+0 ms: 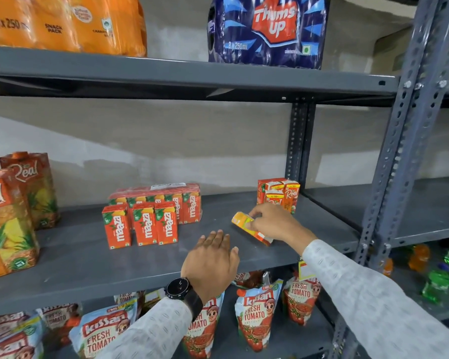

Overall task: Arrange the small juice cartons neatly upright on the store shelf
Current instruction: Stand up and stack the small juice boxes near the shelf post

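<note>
My right hand (272, 224) grips a small orange and yellow juice carton (241, 221) that lies tilted on its side on the grey middle shelf (88, 270). Just behind it, a few small Real cartons (283, 191) stand upright by the rear post. My left hand (210, 263), wearing a black watch, hovers flat and open over the shelf's front, holding nothing. To its left, three small Maaza cartons (140, 225) stand upright in a row, with a shrink-wrapped Maaza pack (171, 195) behind them.
Large Real juice cartons (8, 218) stand at the shelf's left end. Kissan tomato pouches (257, 317) fill the shelf below. Orange and Thums Up bottle packs (267, 29) sit on the shelf above. A perforated steel upright (389, 177) stands at right.
</note>
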Available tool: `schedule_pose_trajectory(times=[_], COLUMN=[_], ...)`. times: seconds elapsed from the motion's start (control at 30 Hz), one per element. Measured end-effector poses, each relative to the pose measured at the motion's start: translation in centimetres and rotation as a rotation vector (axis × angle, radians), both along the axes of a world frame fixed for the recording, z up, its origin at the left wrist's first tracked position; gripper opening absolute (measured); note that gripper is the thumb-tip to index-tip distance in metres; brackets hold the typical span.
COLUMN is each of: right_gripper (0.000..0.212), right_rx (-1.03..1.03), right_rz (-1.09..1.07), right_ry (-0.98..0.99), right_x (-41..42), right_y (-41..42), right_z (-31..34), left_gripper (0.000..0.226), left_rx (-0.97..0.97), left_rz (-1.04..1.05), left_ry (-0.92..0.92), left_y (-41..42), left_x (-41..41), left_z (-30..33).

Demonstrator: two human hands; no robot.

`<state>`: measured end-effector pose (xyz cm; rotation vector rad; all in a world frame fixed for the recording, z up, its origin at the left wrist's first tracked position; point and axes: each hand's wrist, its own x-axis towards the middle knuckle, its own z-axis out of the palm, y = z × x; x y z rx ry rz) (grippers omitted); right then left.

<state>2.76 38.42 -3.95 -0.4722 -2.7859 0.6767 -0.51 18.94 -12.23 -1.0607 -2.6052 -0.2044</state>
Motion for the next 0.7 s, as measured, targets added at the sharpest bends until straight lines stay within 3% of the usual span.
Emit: schedule_pose_trajectory(times=[0.07,0.27,0.37,0.43,0.57,0.7], right_gripper=[0.032,0.056,0.047,0.037,0.042,0.049], right_rx=[0.22,0.402,0.55,0.564,0.569,0.294], right_rz=[-0.027,0.074,0.129,0.112,0.113,0.087], right_ry=[-0.022,-0.047,-0.065,-0.064,0.023,0.178], right_x=[0.1,0.0,-0.1,-0.2,-0.3,-1.0], right_y=[-0.4,-0.5,-0.9,-1.3,-1.8,-1.4], right_z=[-0.2,0.2,0.3,0.4,0.3,0.3], left_gripper=[0.064,0.07,0.073,0.074,0.073,0.071], left_rx=[0.004,0.012,0.018,0.019,0.018,0.022], left_rz=[-0.002,0.0,0.0,0.004,0.009,0.013], left_ry=[0.003,0.007,0.003,0.014,0.021,0.02], left_y=[0.1,0.1,0.2,0.2,0.2,0.3], left_x=[-0.1,-0.5,-0.6,-0.7,-0.6,-0.7], left_z=[-0.2,-0.6,-0.7,-0.8,-0.9,-0.9])
